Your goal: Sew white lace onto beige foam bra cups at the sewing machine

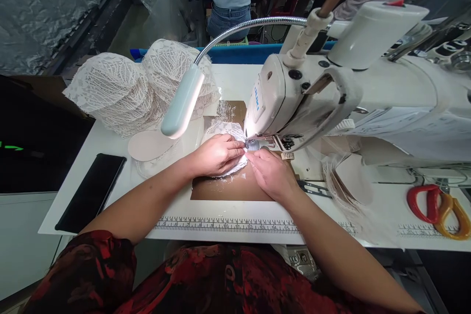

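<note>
My left hand (217, 154) lies curled on a small white lace piece (226, 132), pressing it down on the brown plate (228, 189) of the sewing table. My right hand (270, 171) rests beside it, fingers drawn together on the lace edge right at the presser foot (253, 145). The fingertips of both hands meet just under the head of the white sewing machine (279, 98). Most of the lace piece is hidden under my hands.
Stacks of white lace cups (125, 91) stand at the back left, with a gooseneck lamp (182, 103) over them. A black phone (91, 191) lies at the left. Red and orange scissors (437, 208) lie at the right. A ruler strip (224, 225) runs along the front edge. People stand behind.
</note>
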Demonstrator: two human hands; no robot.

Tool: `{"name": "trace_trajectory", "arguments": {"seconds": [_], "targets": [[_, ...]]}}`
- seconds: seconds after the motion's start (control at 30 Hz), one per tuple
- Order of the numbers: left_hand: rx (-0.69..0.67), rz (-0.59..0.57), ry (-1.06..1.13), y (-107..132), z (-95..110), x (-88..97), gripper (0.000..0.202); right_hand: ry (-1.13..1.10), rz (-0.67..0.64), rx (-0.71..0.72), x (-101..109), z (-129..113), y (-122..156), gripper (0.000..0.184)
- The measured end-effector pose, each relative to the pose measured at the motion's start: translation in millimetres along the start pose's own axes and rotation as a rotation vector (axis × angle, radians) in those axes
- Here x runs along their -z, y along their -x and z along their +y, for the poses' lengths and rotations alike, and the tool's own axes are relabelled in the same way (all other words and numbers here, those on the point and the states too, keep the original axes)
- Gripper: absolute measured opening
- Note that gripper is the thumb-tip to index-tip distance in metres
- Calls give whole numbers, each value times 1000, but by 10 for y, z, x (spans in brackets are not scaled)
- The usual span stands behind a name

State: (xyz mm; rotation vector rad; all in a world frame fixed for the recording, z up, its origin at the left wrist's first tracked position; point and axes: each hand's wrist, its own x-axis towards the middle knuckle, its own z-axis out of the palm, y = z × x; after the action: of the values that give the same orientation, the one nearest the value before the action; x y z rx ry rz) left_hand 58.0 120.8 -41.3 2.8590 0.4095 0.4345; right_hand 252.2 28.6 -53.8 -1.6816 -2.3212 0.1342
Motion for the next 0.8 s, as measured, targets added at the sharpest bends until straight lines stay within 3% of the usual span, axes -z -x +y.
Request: {"name": "trace_trajectory", "arguments": {"seconds": [0.47,0.8], "targets": [[139,50,-70,20,-15,-39,33,-53,4,-21,-24,20,-62,40],[49,-5,-30,97,40,-4,37,-157,38,-145,21,36,-23,34]]}}
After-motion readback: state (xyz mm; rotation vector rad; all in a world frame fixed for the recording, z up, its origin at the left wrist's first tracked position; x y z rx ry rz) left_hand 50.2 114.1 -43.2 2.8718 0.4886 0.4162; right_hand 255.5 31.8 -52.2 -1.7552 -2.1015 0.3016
